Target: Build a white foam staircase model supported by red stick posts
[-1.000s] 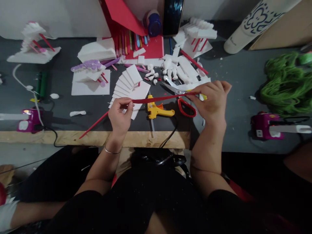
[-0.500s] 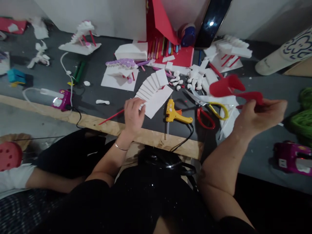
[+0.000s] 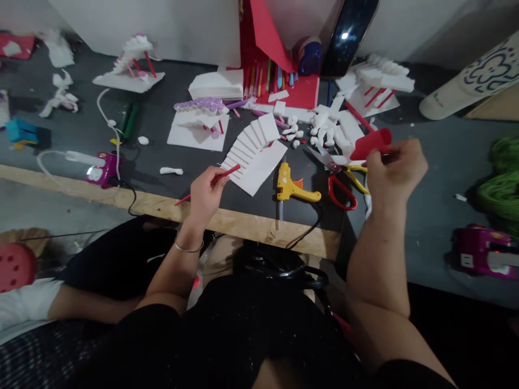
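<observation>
My left hand [image 3: 206, 197] is closed around a thin red stick [image 3: 231, 170], which pokes out on both sides of the fingers. Its upper end lies over the lower steps of a fanned white staircase model [image 3: 251, 151] on a white base. My right hand [image 3: 399, 170] pinches a curled piece of red paper [image 3: 371, 145] above the scissors [image 3: 343, 192], partly covering their yellow handle. Between my hands lies a yellow glue gun [image 3: 294, 189], its nozzle pointing away from me.
Several white models stand about, one with purple trim [image 3: 200, 119]. White clay pieces [image 3: 324, 127] lie past the scissors. At right are a tall tumbler [image 3: 458, 92], green yarn [image 3: 500, 178] and a purple device [image 3: 482, 251]. Another person's arm [image 3: 89, 302] is at lower left.
My right hand has moved left with the red paper, closer to the scissors. My left hand has drawn back from the staircase, and the red stick's upper end now shows.
</observation>
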The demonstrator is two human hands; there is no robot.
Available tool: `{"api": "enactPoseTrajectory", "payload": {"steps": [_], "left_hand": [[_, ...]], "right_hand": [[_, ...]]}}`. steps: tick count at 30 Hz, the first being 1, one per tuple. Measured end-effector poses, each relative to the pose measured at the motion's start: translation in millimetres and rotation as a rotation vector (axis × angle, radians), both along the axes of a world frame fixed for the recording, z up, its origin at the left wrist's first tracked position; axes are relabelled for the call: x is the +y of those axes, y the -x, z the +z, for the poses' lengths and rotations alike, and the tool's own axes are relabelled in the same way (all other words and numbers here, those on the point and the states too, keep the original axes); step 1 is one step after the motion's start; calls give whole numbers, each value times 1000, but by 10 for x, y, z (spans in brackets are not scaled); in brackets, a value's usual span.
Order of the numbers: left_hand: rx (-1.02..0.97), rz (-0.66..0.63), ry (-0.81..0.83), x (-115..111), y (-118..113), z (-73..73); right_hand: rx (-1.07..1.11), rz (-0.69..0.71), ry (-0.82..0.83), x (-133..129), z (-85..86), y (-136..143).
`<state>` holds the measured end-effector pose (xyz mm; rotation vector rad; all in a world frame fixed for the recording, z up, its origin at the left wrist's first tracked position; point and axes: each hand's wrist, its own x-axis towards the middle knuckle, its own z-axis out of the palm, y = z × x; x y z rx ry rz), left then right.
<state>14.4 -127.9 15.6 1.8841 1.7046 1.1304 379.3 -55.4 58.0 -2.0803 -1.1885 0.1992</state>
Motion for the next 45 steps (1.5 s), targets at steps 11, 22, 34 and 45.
{"api": "enactPoseTrajectory", "payload": {"steps": [11, 22, 34, 45], "left_hand": [[-55, -204, 2, -17, -174, 348], [-42, -139, 115, 19, -397, 387], [413, -209, 102, 209, -593, 86], [580, -174, 44, 254, -538, -197]], "right_hand": [[-50, 268, -32, 56, -293, 108], [-172, 466, -87, 74, -725, 55], [-187, 692, -237, -23, -648, 119], [-221, 958, -361, -142, -620, 260]]}}
